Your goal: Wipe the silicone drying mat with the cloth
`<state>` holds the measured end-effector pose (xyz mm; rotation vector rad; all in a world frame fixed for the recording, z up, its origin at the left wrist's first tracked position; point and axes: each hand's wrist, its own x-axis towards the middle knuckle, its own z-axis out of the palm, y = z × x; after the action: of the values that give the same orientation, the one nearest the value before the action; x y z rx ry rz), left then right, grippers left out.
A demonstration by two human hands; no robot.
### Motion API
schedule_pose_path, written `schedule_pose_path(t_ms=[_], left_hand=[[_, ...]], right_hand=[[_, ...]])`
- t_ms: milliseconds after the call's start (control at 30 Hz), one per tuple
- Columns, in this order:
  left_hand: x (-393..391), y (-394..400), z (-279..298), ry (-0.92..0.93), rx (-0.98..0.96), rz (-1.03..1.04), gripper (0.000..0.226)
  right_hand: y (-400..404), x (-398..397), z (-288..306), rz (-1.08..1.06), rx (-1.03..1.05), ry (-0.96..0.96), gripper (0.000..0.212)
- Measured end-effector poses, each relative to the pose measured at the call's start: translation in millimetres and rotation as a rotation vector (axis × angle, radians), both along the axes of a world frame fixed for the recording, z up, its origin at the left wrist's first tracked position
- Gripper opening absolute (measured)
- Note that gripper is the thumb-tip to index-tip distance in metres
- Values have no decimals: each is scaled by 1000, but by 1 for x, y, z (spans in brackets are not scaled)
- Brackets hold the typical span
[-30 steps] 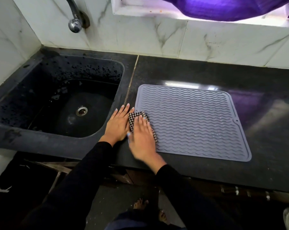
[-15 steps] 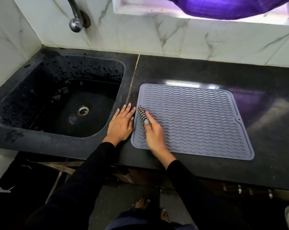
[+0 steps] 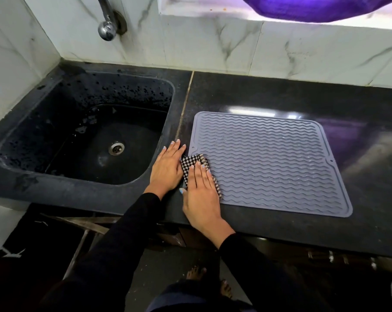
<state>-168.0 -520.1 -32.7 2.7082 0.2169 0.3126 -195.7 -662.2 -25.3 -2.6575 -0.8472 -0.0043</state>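
A grey silicone drying mat [image 3: 269,163] with wavy ridges lies flat on the dark counter, right of the sink. A folded black-and-white checked cloth [image 3: 191,163] lies on the mat's near left corner. My right hand [image 3: 201,194] lies flat on the cloth with straight fingers and presses it onto the mat; most of the cloth is hidden under the palm. My left hand [image 3: 168,167] rests flat on the counter strip between the sink and the mat, fingers straight, right beside the cloth's left edge.
A black sink [image 3: 84,136] with a metal drain fills the left of the counter, under a chrome tap [image 3: 106,30]. White marble tiles form the back wall. The dark counter [image 3: 359,154] runs right of the mat. Purple fabric [image 3: 314,7] hangs above.
Half a second ago my right hand held the cloth on edge above the mat. Now the cloth lies flat again at the near left corner under my right palm. My left hand has stayed put.
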Motion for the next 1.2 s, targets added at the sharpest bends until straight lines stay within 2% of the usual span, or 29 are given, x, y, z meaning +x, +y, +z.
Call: schedule_pose_path(t_ms=[67,133,200,267,300,333,433,467,533,600,667,767,900,967,1033,1067,1100,1200], left_hand=[[1,0,-1,7,8,-2,48],[0,0,-1,20,19,-4,49],[0,0,-1,26,24,-2,48],[0,-1,0,18,24,6,47],[0,-2,0,15,24,8,46],[-1,-2,1,16,24,9,47],[0,-1,1,31,28,6,48],[0,-1,0,34,30,7,48],[1,-1,0,36,32,14,48],[1,-1,0,32,36,18,48],[1,-1,0,28,41,20,49],[0,-2,-1,14,36,18,49],[0,-2,-1,7,36,10,48],[0,-2,0,9,35,12,48],[0,-3,0,7,27,20,47],[0,-3,0,4,24,23,47],[0,-3,0,2,22,24,47],[0,-3,-1,-1,18,29,47]], right_hand=[[-4,5,2,45,83,-28,56],[-11,12,6,70,221,36,48],[-19,22,15,-27,413,270,40],[-27,36,32,-181,721,587,35],[-30,41,40,-241,800,646,34],[-34,45,47,-250,763,602,33],[-38,33,59,-90,340,246,37],[-35,23,58,-28,220,186,39],[-24,1,47,58,15,142,46],[-17,-13,34,93,-137,109,62],[-18,-12,24,103,-143,72,68],[-31,-3,19,127,19,56,57],[-43,7,25,65,277,220,39],[-46,24,33,-74,431,471,32],[-52,45,52,-287,779,861,29],[-55,54,58,-386,913,942,28],[-57,60,62,-423,938,872,29],[-53,58,69,-307,622,324,34]])
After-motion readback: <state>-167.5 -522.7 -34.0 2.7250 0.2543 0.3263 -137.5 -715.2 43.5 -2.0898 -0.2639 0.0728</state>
